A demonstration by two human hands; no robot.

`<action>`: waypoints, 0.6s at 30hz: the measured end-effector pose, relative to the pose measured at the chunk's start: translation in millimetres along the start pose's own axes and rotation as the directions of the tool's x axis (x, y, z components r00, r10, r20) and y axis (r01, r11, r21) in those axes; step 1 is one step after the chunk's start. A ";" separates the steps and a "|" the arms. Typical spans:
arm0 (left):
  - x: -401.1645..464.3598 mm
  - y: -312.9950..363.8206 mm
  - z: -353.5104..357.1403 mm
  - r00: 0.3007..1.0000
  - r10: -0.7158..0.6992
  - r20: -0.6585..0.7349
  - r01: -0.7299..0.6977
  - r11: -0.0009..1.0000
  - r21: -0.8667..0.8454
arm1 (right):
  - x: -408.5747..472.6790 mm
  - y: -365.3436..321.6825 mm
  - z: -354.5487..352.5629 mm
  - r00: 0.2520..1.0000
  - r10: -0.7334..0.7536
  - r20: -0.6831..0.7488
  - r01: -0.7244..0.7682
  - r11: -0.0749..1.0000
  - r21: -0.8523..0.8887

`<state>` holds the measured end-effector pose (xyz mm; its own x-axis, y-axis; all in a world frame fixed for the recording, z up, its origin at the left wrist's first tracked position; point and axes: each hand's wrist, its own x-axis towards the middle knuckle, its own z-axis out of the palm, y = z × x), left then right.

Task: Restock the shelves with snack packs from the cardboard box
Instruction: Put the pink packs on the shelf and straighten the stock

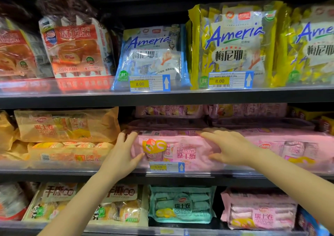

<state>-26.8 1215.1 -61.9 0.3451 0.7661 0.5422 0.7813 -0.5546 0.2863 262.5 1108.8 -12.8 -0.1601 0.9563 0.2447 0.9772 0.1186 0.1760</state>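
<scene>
A pink Swiss-roll snack pack (182,152) lies upside down at the front of the middle shelf (54,172), its print inverted. My left hand (122,154) holds its left end, fingers over the top edge and thumb underneath on the front. My right hand (229,147) lies over its right part with fingers spread and thumb below. More pink packs (282,145) are stacked behind and to the right. The cardboard box is out of view.
Orange packs (66,127) fill the middle shelf's left side. The top shelf carries blue (151,55) and yellow Ameria bags (233,44) and red bread bags (75,46). Below stand a green pack (182,205), a pink pack (260,212) and cream bread bags (117,205).
</scene>
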 end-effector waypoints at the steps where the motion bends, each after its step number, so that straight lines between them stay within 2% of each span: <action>1: 0.3 0.2 0.2 1.000 -0.001 -0.012 0.001 1.000 -0.005 | 1.6 -0.6 1.3 1.000 0.001 -0.004 -0.001 1.000 -0.004; 9: 5.8 0.6 -4.7 0.999 -0.023 0.023 0.021 0.999 0.045 | 11.6 -5.6 1.7 0.999 -0.026 -0.041 0.021 0.993 -0.115; 18: 13.7 8.0 -2.6 0.997 -0.049 0.052 0.046 0.998 0.052 | 22.0 -6.6 5.2 1.000 0.001 -0.007 -0.002 0.991 -0.135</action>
<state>-17.2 1220.4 -50.1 0.3334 0.8080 0.4857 0.8223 -0.5012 0.2693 253.2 1130.5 -13.5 -0.1603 0.9544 0.2517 0.9497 0.0796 0.3029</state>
